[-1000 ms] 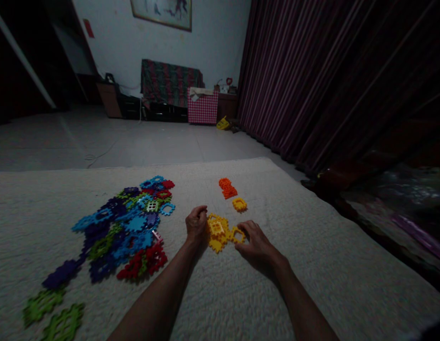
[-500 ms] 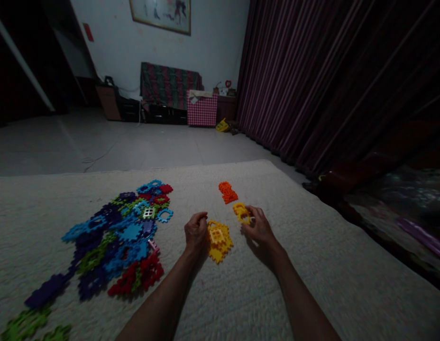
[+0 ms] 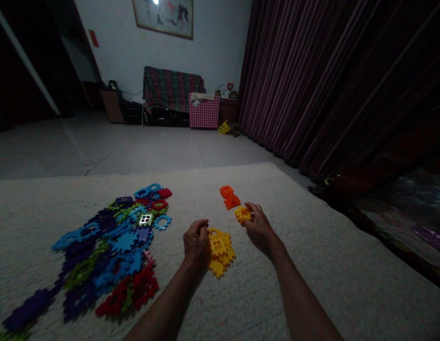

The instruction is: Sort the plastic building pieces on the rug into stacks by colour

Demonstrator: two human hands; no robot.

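Observation:
My right hand (image 3: 259,224) pinches small yellow interlocking pieces (image 3: 242,214) with notched edges, close to the bed surface. My left hand (image 3: 196,240) is closed beside a yellow pile (image 3: 221,252) of such flat pieces, one with a window grid on top. Whether its curled fingers hold anything is hidden. Just beyond the right hand lie orange pieces (image 3: 229,197) stacked in a short row.
Left of my hands spreads a large heap of blue, purple, green and red pieces (image 3: 123,241). All lie on a pale quilted cover (image 3: 277,303). Past its far edge are the tiled floor (image 3: 163,147) and a low cabinet; a dark curtain (image 3: 287,80) hangs at right.
My right hand has brought its yellow pieces together into a neater stack, close to the orange ones. The left hand stays beside the yellow pile. The view has shifted slightly.

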